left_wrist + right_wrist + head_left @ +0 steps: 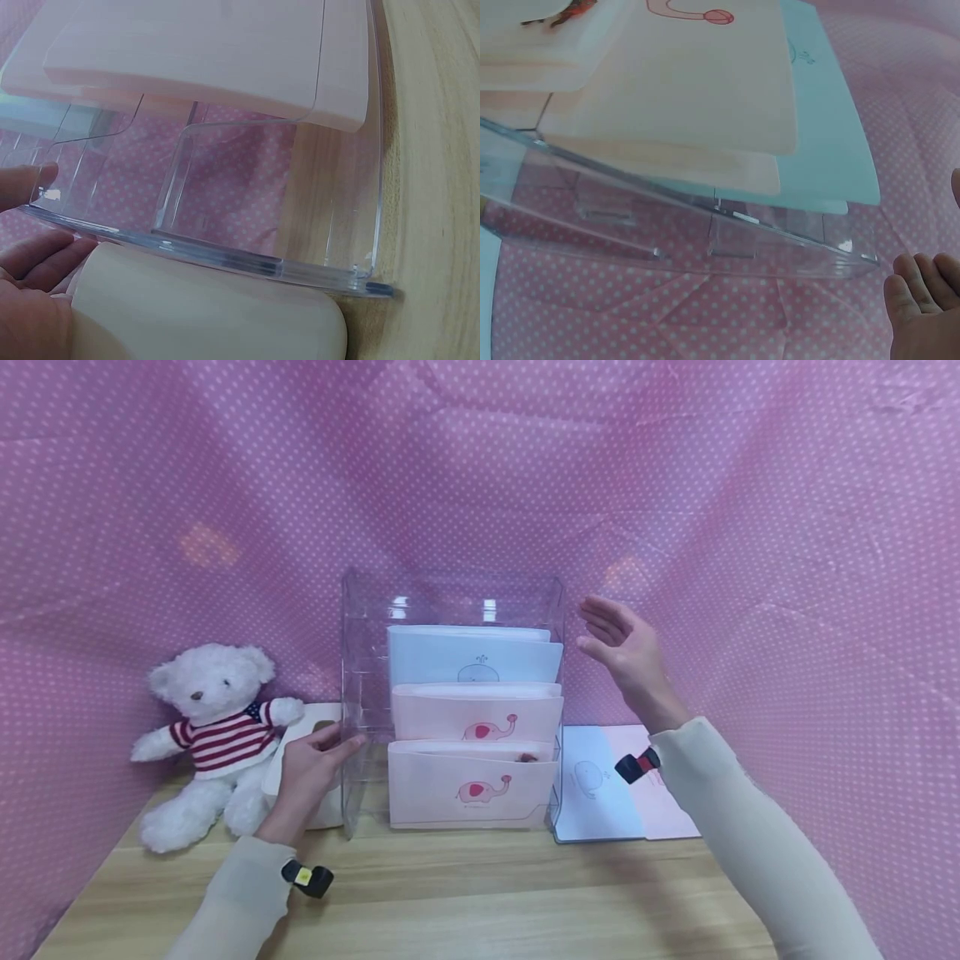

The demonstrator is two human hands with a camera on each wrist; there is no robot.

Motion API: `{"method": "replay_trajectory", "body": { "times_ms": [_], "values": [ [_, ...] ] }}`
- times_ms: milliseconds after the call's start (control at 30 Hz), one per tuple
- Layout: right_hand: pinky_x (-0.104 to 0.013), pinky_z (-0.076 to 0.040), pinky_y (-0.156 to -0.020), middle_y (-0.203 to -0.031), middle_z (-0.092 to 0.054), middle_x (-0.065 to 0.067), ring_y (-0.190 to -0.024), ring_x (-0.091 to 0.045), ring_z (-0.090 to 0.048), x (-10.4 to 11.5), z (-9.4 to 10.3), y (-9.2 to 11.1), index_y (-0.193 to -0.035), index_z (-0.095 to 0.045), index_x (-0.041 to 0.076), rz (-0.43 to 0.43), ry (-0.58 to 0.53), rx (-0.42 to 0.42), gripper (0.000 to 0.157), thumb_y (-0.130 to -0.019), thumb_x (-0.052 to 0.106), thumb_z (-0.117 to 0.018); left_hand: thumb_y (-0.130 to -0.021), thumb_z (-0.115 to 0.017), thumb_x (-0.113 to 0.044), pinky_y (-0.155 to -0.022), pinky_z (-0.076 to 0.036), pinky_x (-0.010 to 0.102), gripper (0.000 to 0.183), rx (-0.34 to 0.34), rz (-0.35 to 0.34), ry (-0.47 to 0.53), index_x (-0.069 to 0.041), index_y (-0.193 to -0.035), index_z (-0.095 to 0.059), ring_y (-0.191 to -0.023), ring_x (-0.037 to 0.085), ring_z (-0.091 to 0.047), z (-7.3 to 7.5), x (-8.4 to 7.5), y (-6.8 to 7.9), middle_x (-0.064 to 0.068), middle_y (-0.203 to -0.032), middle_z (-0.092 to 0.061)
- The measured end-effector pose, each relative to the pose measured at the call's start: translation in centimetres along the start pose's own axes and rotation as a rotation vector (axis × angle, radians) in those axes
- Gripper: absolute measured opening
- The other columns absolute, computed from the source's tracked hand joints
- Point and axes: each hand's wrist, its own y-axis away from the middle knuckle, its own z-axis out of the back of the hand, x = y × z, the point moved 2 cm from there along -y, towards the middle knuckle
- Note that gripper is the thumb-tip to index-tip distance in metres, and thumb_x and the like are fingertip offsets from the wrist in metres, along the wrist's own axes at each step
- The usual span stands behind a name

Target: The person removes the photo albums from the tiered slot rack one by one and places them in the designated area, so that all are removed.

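Note:
A clear plastic file rack (365, 693) stands upright with several expanding folders in its tiers. At the top sits a blue folder (420, 656) with a whale drawing; below are a pink folder (431, 714) and a front pink folder (420, 785), both with elephants. Something small and reddish-brown (570, 11) shows at the front folder's mouth. My left hand (311, 772) pinches the rack's left side panel, thumb over its edge and fingers on the outer side. My right hand (626, 652) is raised beside the rack's upper right edge, fingers extended, holding nothing.
A white teddy bear (202, 693) in a striped sweater sits at the left. Between it and the rack stands a cream-coloured box (210, 307), right by my left hand. Flat blue (600, 802) and pink booklets (630, 739) lie right of the rack. Pink dotted cloth (450, 460) surrounds the wooden table (465, 893).

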Motion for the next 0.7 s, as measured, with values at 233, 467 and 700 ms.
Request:
{"method": "replay_trajectory", "body": {
  "times_ms": [233, 467, 700],
  "values": [
    [-0.041, -0.038, -0.121, -0.156, -0.048, -0.014, -0.146, -0.029, -0.045, -0.3, -1.6, -1.4, -0.151, -0.043, 0.006, -0.030, 0.034, 0.038, 0.067, -0.091, 0.001, -0.071, -0.092, -0.076, -0.033, -0.110, -0.045, 0.042, 0.061, -0.002, 0.010, 0.006, -0.008, -0.143, -0.057, -0.131, 0.027, -0.057, 0.0, -0.1, 0.1, 0.017, -0.145, -0.059],
    [-0.039, -0.039, -0.120, -0.155, -0.049, -0.013, -0.144, -0.026, -0.048, -0.5, -2.8, -2.4, -0.150, -0.044, 0.008, -0.036, 0.049, 0.050, 0.067, -0.090, 0.001, -0.072, -0.090, -0.077, -0.038, -0.098, -0.049, 0.022, 0.062, -0.001, 0.006, -0.005, -0.010, -0.143, -0.058, -0.129, 0.024, -0.059, 0.1, -0.1, 0.1, 0.015, -0.144, -0.061],
    [-0.039, -0.039, -0.120, -0.156, -0.049, -0.010, -0.146, -0.025, -0.046, -0.8, -3.8, -3.0, -0.151, -0.044, 0.011, -0.101, 0.083, 0.069, 0.068, -0.090, 0.004, -0.073, -0.090, -0.077, -0.039, -0.107, -0.047, 0.034, 0.065, 0.007, 0.011, 0.005, -0.008, -0.144, -0.057, -0.131, 0.026, -0.057, 0.0, 0.0, 0.0, 0.017, -0.145, -0.060]
  ]
}}
